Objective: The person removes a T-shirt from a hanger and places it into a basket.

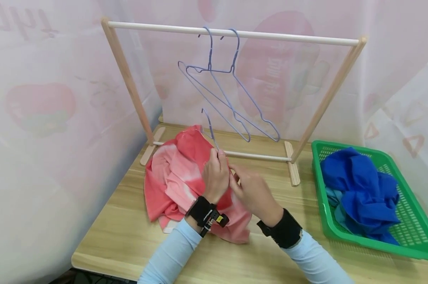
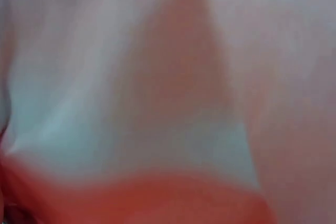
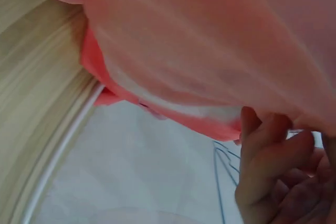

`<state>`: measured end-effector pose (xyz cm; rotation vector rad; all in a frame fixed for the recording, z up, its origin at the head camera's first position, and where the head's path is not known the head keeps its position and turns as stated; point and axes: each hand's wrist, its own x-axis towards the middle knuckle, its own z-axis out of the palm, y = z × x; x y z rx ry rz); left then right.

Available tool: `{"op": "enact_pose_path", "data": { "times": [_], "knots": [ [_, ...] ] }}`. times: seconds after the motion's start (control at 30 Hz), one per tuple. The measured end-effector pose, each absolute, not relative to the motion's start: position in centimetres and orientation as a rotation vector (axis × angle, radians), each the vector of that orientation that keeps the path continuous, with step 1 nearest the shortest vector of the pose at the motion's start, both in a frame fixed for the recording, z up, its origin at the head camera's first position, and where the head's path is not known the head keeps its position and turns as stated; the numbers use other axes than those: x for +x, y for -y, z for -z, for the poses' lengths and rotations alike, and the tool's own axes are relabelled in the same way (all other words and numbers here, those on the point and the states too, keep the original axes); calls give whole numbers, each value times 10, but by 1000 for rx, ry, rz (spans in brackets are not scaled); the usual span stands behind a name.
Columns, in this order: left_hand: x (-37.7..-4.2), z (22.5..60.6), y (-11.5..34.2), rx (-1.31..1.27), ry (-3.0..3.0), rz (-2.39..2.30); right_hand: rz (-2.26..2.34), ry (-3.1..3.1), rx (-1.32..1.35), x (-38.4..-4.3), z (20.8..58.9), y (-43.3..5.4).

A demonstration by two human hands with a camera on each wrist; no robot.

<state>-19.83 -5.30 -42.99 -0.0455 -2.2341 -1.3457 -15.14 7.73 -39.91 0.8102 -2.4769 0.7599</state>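
Observation:
A red-and-pink tie-dyed shirt (image 1: 178,165) lies bunched on the table, raised toward the hands. The hook of a blue wire hanger (image 1: 211,128) sticks up beside it, the hanger's lower part hidden by cloth and fingers. My left hand (image 1: 215,177) grips this hanger at its neck, with shirt cloth around the hand. Close on the right, my right hand (image 1: 253,189) pinches the shirt's edge between thumb and fingers. In the right wrist view, curled fingers (image 3: 268,156) meet the edge of the pink cloth (image 3: 199,51). Blurred shirt cloth (image 2: 173,77) fills the left wrist view.
Two blue wire hangers (image 1: 231,71) hang from the white rod of a wooden rack (image 1: 327,100) behind the hands. At the right stands a green basket (image 1: 322,197) holding crumpled blue cloth (image 1: 363,189) and some teal cloth (image 1: 341,215). Printed curtains surround the wooden table (image 1: 111,240).

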Motion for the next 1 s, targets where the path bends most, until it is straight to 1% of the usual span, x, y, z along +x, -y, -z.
{"op": "enact_pose_path", "data": {
  "times": [0.23, 0.5, 0.73, 1.0],
  "knots": [
    [-206, 448, 52, 29, 2257, 1363, -695, 2471, 791, -158, 423, -75],
    [-213, 455, 52, 96, 2281, 1396, -641, 2456, 729, -150, 435, -75],
    [-218, 452, 56, 147, 2272, 1421, -615, 2426, 745, -139, 437, -80],
    [-222, 438, 62, 90, 2289, 1382, -606, 2344, 769, -127, 428, -87]
  ]
}}
